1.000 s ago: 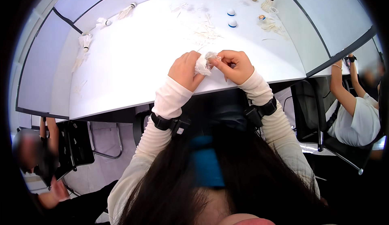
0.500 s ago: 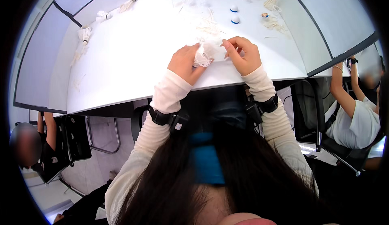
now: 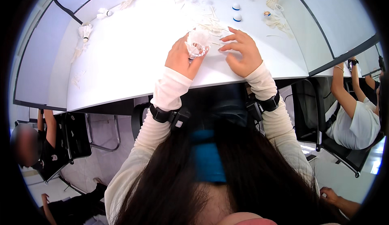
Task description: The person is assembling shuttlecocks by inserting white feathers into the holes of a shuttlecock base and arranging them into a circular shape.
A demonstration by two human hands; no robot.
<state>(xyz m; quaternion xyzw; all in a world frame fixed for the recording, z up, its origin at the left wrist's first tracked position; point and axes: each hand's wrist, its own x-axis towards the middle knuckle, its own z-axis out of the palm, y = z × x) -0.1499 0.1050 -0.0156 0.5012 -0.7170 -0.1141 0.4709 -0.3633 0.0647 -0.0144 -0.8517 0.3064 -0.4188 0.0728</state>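
Observation:
In my left hand (image 3: 181,57) is a white shuttlecock skirt (image 3: 197,42), its feathers pointing away and a pale perforated ring showing at the near end. The fingers are wrapped round it, partly hidden behind the feathers. To the right, my right hand (image 3: 243,51) holds nothing; its fingers are spread just above the tabletop. Loose feather pieces (image 3: 210,24) lie scattered beyond both hands. Two white cork heads with blue bands, a farther one (image 3: 236,7) and a nearer one (image 3: 237,18), sit past my right hand.
Shuttlecocks lie along the left side, one (image 3: 85,32) near the panel and another (image 3: 129,0) farther back. At the far right are a shuttlecock (image 3: 273,0), a feather pile (image 3: 277,23) and a small cork piece (image 3: 267,13). Panels border the white table (image 3: 121,63). People sit on both sides.
My right hand has opened from a pinch and drawn its fingers apart. My left hand has tilted the skirt, so its ring now faces me, and moved slightly away and left.

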